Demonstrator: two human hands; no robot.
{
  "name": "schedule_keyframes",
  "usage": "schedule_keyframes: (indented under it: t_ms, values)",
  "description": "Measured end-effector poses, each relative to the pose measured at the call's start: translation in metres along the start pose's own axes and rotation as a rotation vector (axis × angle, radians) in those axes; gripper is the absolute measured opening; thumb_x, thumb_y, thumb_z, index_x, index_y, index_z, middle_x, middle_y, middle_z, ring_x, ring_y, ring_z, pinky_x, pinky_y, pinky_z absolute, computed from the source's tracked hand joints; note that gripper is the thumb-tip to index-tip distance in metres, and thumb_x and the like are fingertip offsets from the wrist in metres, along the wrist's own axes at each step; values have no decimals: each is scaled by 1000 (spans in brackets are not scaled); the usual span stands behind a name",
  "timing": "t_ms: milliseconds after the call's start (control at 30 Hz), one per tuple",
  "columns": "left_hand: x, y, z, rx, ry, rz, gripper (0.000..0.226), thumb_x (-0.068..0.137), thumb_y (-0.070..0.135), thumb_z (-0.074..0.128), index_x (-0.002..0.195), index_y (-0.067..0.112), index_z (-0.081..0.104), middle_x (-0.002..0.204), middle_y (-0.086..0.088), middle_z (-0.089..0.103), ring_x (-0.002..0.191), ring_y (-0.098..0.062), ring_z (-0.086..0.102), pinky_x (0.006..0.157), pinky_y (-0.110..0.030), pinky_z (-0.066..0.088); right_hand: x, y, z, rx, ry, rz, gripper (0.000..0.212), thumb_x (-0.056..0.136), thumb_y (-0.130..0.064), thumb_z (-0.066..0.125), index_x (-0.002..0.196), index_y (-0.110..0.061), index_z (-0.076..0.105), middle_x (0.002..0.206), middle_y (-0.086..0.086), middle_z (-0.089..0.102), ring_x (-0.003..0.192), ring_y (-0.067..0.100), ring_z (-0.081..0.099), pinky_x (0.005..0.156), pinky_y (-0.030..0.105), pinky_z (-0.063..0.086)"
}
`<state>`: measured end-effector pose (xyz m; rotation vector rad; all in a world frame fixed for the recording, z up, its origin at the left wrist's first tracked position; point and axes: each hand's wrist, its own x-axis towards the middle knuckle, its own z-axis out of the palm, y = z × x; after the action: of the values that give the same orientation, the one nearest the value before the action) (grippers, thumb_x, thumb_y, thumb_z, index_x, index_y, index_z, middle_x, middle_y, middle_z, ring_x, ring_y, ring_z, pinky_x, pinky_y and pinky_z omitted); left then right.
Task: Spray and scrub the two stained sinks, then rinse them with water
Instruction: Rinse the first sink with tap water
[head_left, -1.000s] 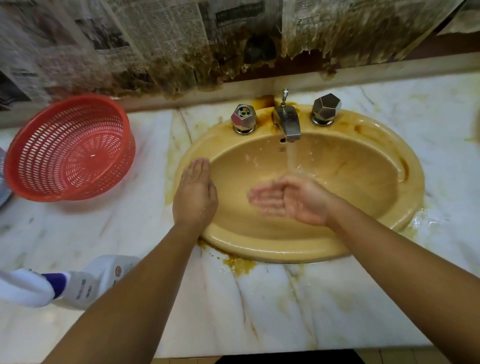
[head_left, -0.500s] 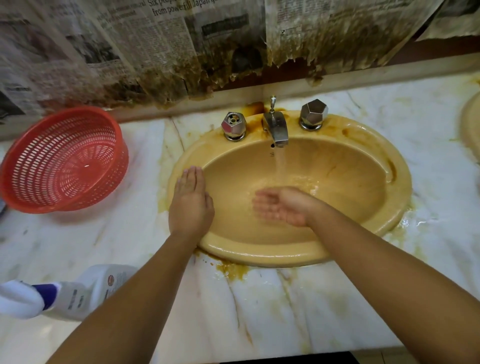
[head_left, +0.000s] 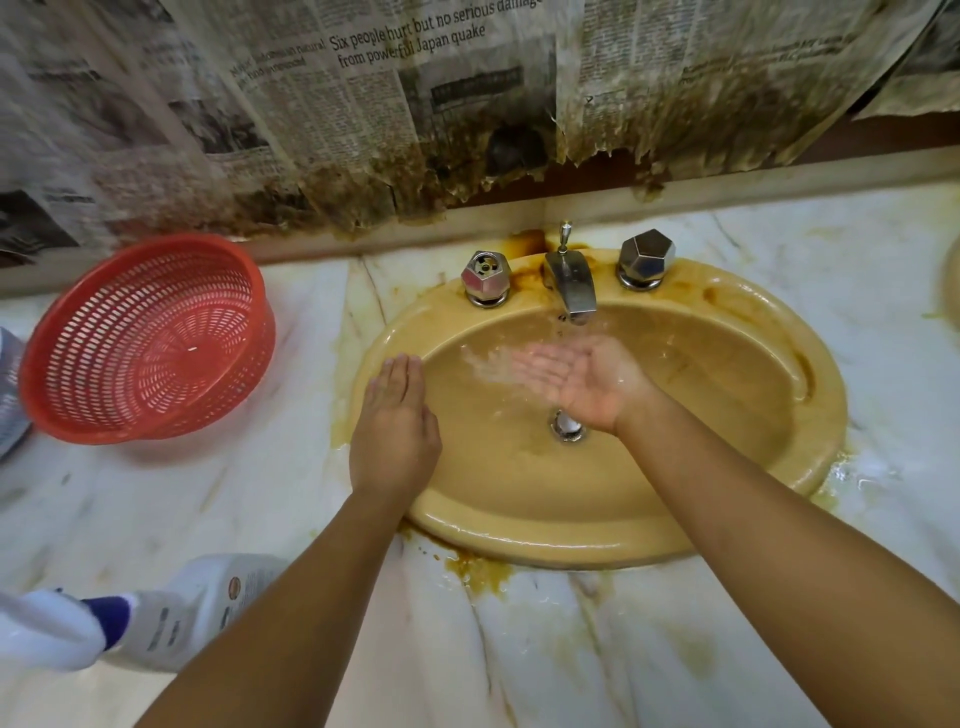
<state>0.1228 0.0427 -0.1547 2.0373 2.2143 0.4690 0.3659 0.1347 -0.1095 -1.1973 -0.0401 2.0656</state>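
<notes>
I note the right hand (head_left: 582, 382) has risen from low in the sink (head_left: 545, 540) to just under the running faucet (head_left: 569, 283), palm up, grip open and empty, flinging water leftward. I judge rinsing under way. The left hand (head_left: 395, 431) stays flat on the left rim, grip open. The spray bottle (head_left: 208, 603) lies on the surface (head_left: 571, 649), with the red basket (head_left: 145, 338) beyond it. Neither blocks the basin.

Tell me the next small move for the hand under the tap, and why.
Probably fling the caught water from the right hand onto the back rim of the sink. That hand is cupped, palm up, under the running tap, and brown stains show on the rim by the tap.
</notes>
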Motion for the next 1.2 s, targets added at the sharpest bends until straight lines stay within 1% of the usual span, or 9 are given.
schedule_keyframes:
  t_ms: [133, 267, 367, 467, 600, 733, 900, 1033, 1200]
  values:
    - [0, 0, -1, -6, 8, 1, 63, 99, 11, 48, 159, 6, 32, 165, -13, 31, 155, -26, 22, 128, -41, 16, 1, -1, 3, 129, 6, -46, 52, 111, -27, 29, 141, 10, 48, 141, 30, 57, 133, 43, 55, 115, 49, 43]
    - [0, 2, 0, 14, -1, 9, 63, 99, 12, 48, 159, 5, 30, 165, -15, 29, 156, -28, 20, 128, -40, 12, -7, 7, -1, -78, -90, -22, 38, 106, -11, 37, 133, 8, 55, 133, 28, 64, 123, 38, 63, 107, 47, 50]
    - [0, 10, 0, 67, -25, 130, 59, 99, 10, 51, 156, 5, 38, 164, -18, 32, 156, -32, 20, 128, -42, 12, -17, -1, -19, 149, -111, -144, 33, 105, -5, 40, 136, 5, 50, 130, 29, 65, 121, 39, 66, 106, 48, 52]
    - [1, 45, 1, -169, -181, 245, 49, 101, 12, 53, 149, 8, 51, 156, -10, 47, 152, -25, 32, 123, -30, 19, -39, 3, -32, 6, -150, -207, 31, 106, -9, 43, 130, 5, 57, 128, 23, 69, 121, 32, 67, 108, 43, 51]
    - [28, 111, 30, -763, -463, -253, 31, 100, 19, 60, 129, 15, 70, 130, -5, 69, 118, -18, 64, 108, -26, 44, -58, 16, -66, -582, 100, -399, 28, 105, -10, 48, 115, -10, 73, 121, 8, 75, 117, 18, 69, 107, 30, 49]
    - [64, 168, 32, -1414, -689, -922, 19, 104, 9, 49, 98, 2, 65, 98, -17, 67, 85, -24, 66, 73, -31, 56, -80, 19, -113, -1415, 312, -641, 27, 102, -16, 57, 121, -18, 75, 123, -6, 73, 118, 9, 63, 96, 11, 41]
    - [89, 190, 13, -1713, -777, -942, 27, 108, 9, 44, 113, -5, 66, 119, -24, 71, 108, -32, 71, 101, -38, 55, -93, 10, -144, -1865, 399, -778, 27, 97, -18, 62, 120, -14, 76, 116, 4, 76, 111, 29, 67, 98, 39, 50]
    - [88, 175, 27, -1781, -606, -1142, 31, 107, 12, 45, 125, -9, 59, 122, -27, 66, 110, -37, 67, 95, -47, 57, -94, 7, -142, -1981, 415, -773, 36, 96, -33, 52, 122, -22, 75, 117, -3, 75, 113, 23, 63, 100, 36, 45]
    - [89, 177, 31, -1961, -678, -1100, 50, 111, 30, 35, 137, -9, 53, 136, -30, 60, 126, -43, 61, 108, -46, 51, -94, 1, -141, -1990, 396, -763, 37, 95, -35, 51, 121, -23, 75, 118, -5, 74, 112, 20, 63, 99, 36, 46]
